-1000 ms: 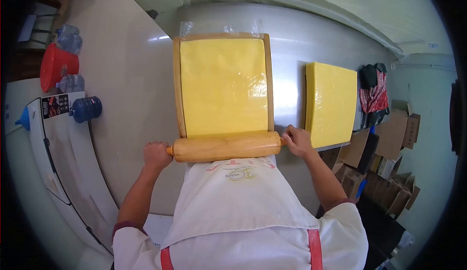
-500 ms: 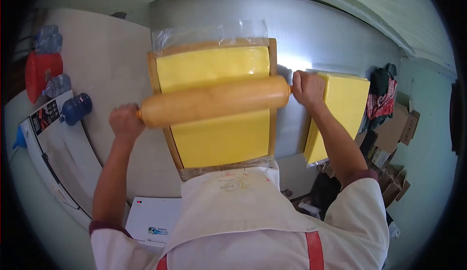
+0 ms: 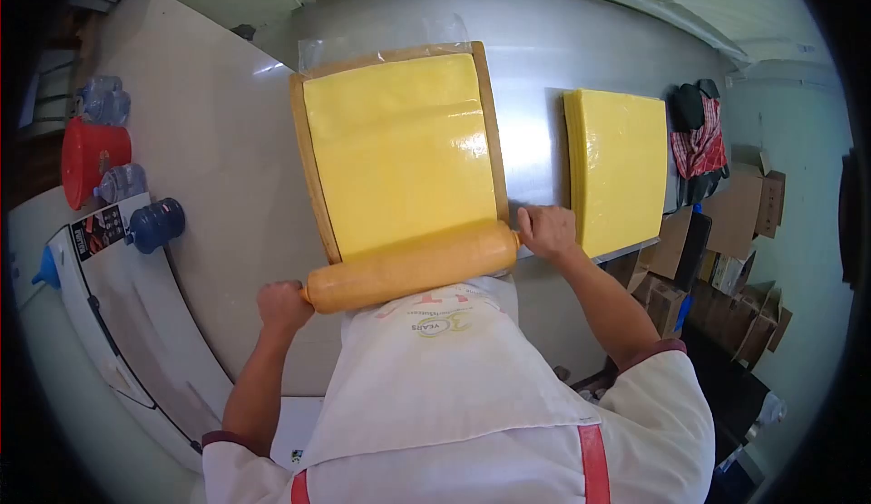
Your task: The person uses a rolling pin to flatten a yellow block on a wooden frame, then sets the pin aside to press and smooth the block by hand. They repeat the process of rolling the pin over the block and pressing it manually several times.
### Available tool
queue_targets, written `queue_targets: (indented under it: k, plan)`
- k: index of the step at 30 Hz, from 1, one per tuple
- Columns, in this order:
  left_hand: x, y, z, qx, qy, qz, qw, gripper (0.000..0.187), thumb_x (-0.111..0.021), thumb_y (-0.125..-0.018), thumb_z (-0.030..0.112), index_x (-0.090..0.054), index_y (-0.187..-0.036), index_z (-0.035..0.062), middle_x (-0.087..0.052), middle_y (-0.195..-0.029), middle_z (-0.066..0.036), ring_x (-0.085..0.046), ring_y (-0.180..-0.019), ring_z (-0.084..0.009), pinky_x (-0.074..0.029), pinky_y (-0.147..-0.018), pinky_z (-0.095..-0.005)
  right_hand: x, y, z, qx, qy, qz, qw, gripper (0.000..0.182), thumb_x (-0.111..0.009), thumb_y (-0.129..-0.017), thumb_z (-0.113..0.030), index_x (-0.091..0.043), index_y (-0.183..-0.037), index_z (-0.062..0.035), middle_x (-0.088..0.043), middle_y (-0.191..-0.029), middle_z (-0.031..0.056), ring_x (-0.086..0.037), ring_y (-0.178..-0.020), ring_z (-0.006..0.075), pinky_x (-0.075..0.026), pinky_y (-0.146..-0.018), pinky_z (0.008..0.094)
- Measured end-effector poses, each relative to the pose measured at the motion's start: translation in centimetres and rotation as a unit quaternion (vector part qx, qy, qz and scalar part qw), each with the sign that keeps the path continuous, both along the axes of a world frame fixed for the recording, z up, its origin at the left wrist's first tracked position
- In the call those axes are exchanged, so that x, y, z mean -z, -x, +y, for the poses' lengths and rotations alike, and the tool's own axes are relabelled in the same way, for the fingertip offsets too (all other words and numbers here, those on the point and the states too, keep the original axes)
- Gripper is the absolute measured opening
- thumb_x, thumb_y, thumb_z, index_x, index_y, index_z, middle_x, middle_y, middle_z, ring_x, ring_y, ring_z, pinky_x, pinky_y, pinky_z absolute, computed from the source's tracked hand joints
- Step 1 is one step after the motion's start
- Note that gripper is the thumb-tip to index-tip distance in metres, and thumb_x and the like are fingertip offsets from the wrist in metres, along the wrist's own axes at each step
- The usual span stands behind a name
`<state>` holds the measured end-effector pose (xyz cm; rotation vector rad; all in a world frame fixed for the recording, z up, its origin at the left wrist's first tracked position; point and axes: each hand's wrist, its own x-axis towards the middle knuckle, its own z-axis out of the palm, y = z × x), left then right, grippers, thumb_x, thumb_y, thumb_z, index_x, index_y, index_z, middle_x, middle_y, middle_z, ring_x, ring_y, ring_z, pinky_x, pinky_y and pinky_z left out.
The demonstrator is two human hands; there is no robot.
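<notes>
A large wooden rolling pin [image 3: 413,266] lies across the near end of a yellow sheet [image 3: 399,159], close to my apron. My left hand [image 3: 284,305] is closed around its left handle, and my right hand [image 3: 547,231] grips the right handle. The yellow sheet sits inside a wooden frame [image 3: 494,146], with clear plastic film [image 3: 386,46] sticking out past the far edge. A raised crease runs across the sheet's upper part. The frame's near edge is hidden by the rolling pin.
A stack of yellow sheets [image 3: 621,168] lies on the metal table [image 3: 526,32] to the right, beside a dark and red checked cloth [image 3: 699,137]. Cardboard boxes [image 3: 733,200] are at far right. Water jugs [image 3: 156,225] and a red bucket [image 3: 93,161] stand at left.
The rolling pin has come toward me, from the middle of the yellow sheet to its near end, with both hands still on its handles. The head view has shifted too.
</notes>
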<state>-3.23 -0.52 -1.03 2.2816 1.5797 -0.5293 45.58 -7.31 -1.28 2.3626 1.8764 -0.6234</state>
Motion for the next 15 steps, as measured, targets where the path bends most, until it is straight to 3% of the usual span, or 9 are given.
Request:
queue_targets:
  k: [5, 10, 15]
  plan:
    - [0.8, 0.2, 0.3, 0.005, -0.007, -0.043, 0.999, 0.017, -0.074, -0.061, 0.023, -0.064, -0.056, 0.0107, -0.063, -0.059, -0.012, -0.061, -0.053, -0.0303, -0.046, -0.057, -0.0385, 0.9, -0.5, 0.5, -0.015, -0.04, 0.01, 0.999, 0.033, -0.057, -0.088, -0.025, -0.057, -0.058, -0.0099, -0.059, -0.056, 0.0138, -0.059, -0.05, 0.0339, -0.047, -0.049, 0.0444]
    - [1.0, -0.8, 7.1, 0.037, -0.039, -0.047, 0.997, 0.022, -0.075, -0.061, 0.026, -0.059, -0.055, 0.0112, -0.06, -0.057, -0.009, -0.059, -0.053, -0.0287, -0.041, -0.053, -0.0391, 1.8, -2.0, 7.8, -0.033, -0.105, 0.029, 0.994, 0.032, -0.059, -0.086, -0.021, -0.05, -0.057, -0.0104, -0.053, -0.052, 0.0125, -0.055, -0.046, 0.033, -0.043, -0.045, 0.0412]
    - [1.4, -1.1, 10.4, 0.043, -0.025, -0.036, 0.998, 0.024, -0.075, -0.062, 0.027, -0.058, -0.056, 0.0103, -0.059, -0.058, -0.009, -0.059, -0.056, -0.0288, -0.041, -0.054, -0.0401, 1.9, -2.7, 10.9, -0.038, -0.077, 0.027, 0.996, 0.032, -0.058, -0.086, -0.021, -0.049, -0.056, -0.0102, -0.052, -0.051, 0.0119, -0.054, -0.044, 0.0331, -0.042, -0.043, 0.0414]
